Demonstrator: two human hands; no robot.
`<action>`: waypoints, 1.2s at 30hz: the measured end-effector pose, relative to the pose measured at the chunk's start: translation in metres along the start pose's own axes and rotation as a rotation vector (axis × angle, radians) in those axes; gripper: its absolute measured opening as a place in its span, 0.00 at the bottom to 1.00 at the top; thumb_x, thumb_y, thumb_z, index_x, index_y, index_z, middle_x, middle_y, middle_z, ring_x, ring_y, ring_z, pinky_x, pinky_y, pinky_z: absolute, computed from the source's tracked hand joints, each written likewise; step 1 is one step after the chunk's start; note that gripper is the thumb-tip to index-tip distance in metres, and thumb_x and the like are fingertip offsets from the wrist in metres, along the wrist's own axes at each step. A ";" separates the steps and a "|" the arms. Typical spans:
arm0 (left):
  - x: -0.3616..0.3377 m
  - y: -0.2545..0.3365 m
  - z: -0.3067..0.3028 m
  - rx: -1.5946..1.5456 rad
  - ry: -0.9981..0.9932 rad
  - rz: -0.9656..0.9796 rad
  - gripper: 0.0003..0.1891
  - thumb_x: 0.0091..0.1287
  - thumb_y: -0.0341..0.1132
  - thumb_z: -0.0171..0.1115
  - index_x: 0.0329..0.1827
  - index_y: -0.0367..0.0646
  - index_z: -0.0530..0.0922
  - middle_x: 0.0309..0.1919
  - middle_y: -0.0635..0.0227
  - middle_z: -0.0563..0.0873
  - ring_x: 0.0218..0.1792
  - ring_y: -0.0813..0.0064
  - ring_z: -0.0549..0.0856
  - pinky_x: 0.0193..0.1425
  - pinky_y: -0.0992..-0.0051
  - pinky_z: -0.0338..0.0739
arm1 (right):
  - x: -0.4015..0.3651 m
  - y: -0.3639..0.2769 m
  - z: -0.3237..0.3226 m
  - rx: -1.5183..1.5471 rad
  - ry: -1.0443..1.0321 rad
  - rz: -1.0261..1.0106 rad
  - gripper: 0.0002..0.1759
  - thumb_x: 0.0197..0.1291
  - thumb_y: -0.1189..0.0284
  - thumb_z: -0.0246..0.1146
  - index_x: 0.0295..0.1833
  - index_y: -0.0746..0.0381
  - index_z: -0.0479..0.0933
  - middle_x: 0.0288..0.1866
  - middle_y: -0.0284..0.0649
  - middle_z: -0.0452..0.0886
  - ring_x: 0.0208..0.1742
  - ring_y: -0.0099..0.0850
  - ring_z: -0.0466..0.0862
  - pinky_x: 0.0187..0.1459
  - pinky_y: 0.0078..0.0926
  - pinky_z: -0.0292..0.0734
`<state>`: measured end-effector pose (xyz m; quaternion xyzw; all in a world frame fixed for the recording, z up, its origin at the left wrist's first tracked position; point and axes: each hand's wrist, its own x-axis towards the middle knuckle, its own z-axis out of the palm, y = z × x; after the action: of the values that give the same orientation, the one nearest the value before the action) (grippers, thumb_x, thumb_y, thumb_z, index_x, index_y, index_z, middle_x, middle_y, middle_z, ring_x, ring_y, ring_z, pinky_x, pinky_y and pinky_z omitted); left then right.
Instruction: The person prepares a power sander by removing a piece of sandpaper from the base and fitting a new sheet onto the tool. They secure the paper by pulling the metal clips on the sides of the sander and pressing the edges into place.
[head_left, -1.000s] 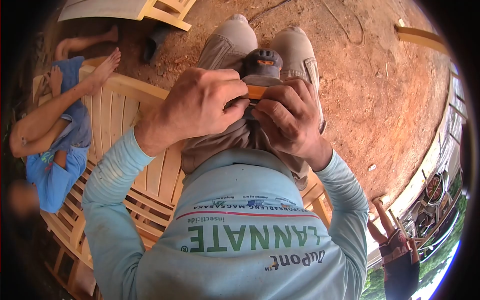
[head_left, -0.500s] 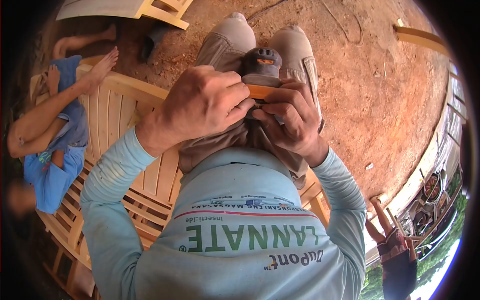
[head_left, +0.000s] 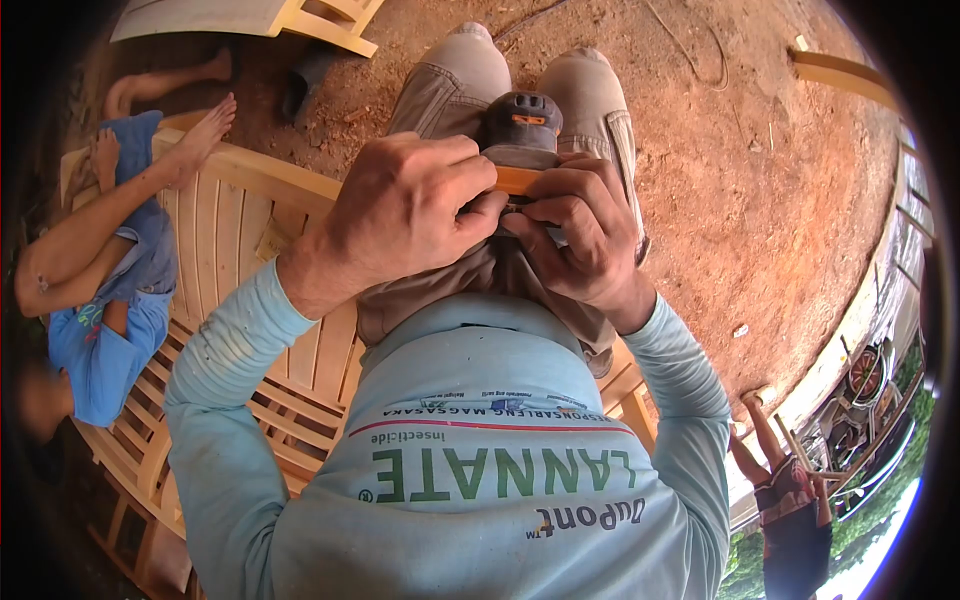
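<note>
A black and orange power tool, resembling a sander (head_left: 522, 125), rests between my thighs with its rounded end toward my knees. My left hand (head_left: 405, 205) is closed at the tool's near edge, thumb and fingers pinched together. My right hand (head_left: 585, 225) grips the other side, its fingers bent over the orange part and its thumb beneath. Both hands almost meet over a small dark gap in the tool. Whatever lies between the left fingertips is too small to make out.
A slatted wooden bench (head_left: 235, 220) extends under and beside me. On it, at the left, sits a person in blue (head_left: 115, 340). Another person (head_left: 790, 500) stands at the lower right near a parked motorcycle (head_left: 865, 375). A light wooden piece (head_left: 205, 18) is at the upper left.
My left hand has shifted very slightly, and its thumb and fingers have moved at the tool's edge. My right hand keeps nearly the same hold.
</note>
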<state>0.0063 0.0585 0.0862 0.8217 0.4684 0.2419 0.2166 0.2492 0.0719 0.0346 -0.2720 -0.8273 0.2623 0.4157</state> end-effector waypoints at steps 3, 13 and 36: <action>0.000 0.000 0.000 -0.023 -0.003 0.001 0.09 0.64 0.29 0.83 0.36 0.42 0.87 0.30 0.64 0.84 0.27 0.56 0.86 0.32 0.59 0.80 | -0.003 -0.001 -0.001 -0.015 -0.015 0.024 0.21 0.57 0.77 0.89 0.49 0.61 0.83 0.50 0.43 0.89 0.50 0.48 0.89 0.57 0.51 0.90; 0.000 -0.009 -0.003 -0.043 -0.067 0.063 0.08 0.68 0.31 0.83 0.40 0.41 0.89 0.31 0.62 0.86 0.30 0.55 0.88 0.35 0.59 0.82 | -0.003 0.000 0.000 -0.002 0.008 0.003 0.21 0.54 0.78 0.88 0.46 0.62 0.83 0.52 0.44 0.88 0.51 0.49 0.88 0.53 0.47 0.89; 0.009 -0.004 -0.007 0.003 -0.132 0.060 0.10 0.64 0.32 0.83 0.35 0.42 0.87 0.29 0.64 0.85 0.28 0.56 0.87 0.34 0.58 0.80 | -0.013 0.001 -0.002 -0.003 -0.028 -0.025 0.22 0.45 0.79 0.83 0.49 0.58 0.89 0.57 0.43 0.87 0.58 0.49 0.87 0.61 0.52 0.87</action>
<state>0.0034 0.0692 0.0906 0.8499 0.4286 0.1928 0.2383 0.2571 0.0641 0.0278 -0.2586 -0.8367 0.2599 0.4069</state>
